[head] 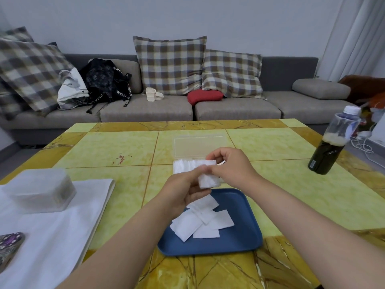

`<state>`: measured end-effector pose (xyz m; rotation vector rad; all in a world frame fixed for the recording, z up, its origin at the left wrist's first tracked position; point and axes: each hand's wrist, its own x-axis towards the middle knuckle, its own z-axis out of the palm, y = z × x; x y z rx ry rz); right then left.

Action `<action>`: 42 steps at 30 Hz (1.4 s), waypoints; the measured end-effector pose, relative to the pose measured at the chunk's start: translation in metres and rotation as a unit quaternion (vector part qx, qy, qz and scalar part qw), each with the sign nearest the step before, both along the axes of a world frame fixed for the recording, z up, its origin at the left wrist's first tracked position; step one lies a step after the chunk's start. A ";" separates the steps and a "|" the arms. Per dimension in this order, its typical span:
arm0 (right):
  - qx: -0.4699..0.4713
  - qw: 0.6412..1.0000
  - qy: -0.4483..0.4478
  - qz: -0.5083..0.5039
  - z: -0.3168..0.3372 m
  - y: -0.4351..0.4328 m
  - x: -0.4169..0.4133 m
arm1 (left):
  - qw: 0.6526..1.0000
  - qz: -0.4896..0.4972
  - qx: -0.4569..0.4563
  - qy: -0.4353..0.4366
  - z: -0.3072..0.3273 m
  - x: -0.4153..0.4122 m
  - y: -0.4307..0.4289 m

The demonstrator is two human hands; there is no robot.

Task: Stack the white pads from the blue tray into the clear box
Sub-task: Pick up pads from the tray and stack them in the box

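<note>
Above the far edge of the flat blue plastic tray (239,236), both the left hand (183,192) and right hand (231,165) pinch a small wad of square white cotton pads (208,180), which could fan apart and spill short of the clear lidded plastic box (187,167) if either pinch loosens.

I see a yellow-green tiled surface (116,151). Directly on it: blue tray (245,236) at lower centre, clear box (200,146) beyond it, white cloth (62,226) lower left, dark bottle (331,147) at right edge.
</note>
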<state>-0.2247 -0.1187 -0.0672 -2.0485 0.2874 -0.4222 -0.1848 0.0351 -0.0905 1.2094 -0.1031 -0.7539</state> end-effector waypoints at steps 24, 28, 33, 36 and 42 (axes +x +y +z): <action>-0.272 0.909 0.274 0.156 -0.029 0.000 0.001 | 0.986 0.138 0.092 -0.010 -0.010 0.032 0.019; -0.149 0.942 0.249 0.170 -0.022 -0.003 -0.002 | 0.981 0.160 0.103 -0.022 -0.010 0.032 0.018; 0.028 0.972 0.185 0.144 -0.006 -0.008 -0.005 | 0.979 0.162 0.124 -0.026 -0.010 0.032 0.021; 0.112 0.975 0.139 0.135 0.003 -0.013 -0.005 | 0.984 0.121 0.125 -0.041 -0.012 0.029 0.020; 0.094 0.979 0.134 0.124 0.011 -0.023 -0.011 | 0.994 0.028 0.093 -0.057 -0.004 0.019 0.014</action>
